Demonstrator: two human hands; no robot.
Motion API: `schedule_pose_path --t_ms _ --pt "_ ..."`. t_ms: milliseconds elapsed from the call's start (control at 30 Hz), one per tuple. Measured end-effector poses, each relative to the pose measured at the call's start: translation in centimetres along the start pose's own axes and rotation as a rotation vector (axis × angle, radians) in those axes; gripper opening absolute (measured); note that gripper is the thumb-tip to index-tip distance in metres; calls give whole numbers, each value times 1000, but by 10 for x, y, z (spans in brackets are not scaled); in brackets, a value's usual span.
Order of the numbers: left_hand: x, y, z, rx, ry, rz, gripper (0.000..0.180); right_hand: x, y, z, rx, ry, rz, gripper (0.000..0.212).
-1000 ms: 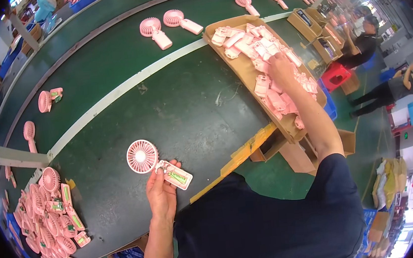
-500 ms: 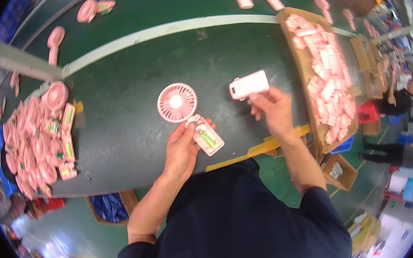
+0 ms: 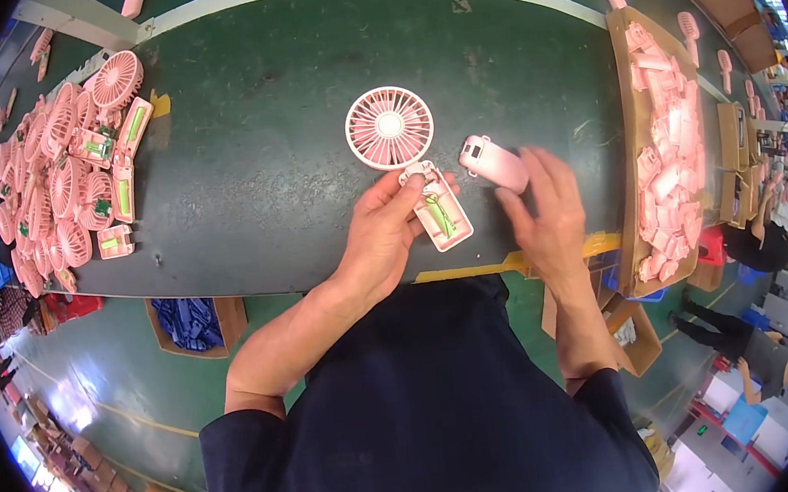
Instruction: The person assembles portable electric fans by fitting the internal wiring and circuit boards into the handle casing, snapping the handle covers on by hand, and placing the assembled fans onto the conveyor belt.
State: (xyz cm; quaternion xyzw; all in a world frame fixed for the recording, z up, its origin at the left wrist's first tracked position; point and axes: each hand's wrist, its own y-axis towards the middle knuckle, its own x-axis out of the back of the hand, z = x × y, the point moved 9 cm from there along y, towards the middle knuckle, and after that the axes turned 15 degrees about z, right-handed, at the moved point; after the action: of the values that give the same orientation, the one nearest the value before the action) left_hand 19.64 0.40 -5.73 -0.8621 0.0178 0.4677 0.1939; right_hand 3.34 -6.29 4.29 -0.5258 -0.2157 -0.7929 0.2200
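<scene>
My left hand (image 3: 376,238) is closed round the neck of a pink handheld fan (image 3: 389,127), its round grille pointing away from me. The fan's handle (image 3: 445,217) lies open-faced, showing a green part and thin wires inside. To the right of it, my right hand (image 3: 551,217) grips the lower end of a pink handle cover (image 3: 496,164) between thumb and fingers. The cover is tilted, its outer side up and a small dark slot at its upper end. A gap separates cover and fan.
A heap of pink fans with open handles (image 3: 66,187) lies at the left of the dark green bench (image 3: 255,183). On the right stands a cardboard tray (image 3: 630,128) full of pink covers. Yellow tape (image 3: 472,271) runs along the front edge. Other people are at far right.
My right hand has turned the handle cover from nearly level to a slant and brought it closer to the fan. My left hand keeps its hold. The whole view has shifted.
</scene>
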Motion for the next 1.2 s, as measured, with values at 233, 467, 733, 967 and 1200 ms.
schedule_pose_path --t_ms 233,467,733,967,1200 --pt "-10 3 13 -33 -124 57 36 -30 18 7 109 -61 68 45" --pt "-10 6 16 -61 -217 153 58 11 0 35 82 141 -72 43" --pt "-13 7 19 -17 -186 196 62 -18 -4 70 141 80 -40 46" --pt "-15 6 17 -28 -198 220 64 -25 5 67 104 47 -23 42" --pt "-14 6 20 -22 -207 232 68 -27 5 69 109 16 -13 39"
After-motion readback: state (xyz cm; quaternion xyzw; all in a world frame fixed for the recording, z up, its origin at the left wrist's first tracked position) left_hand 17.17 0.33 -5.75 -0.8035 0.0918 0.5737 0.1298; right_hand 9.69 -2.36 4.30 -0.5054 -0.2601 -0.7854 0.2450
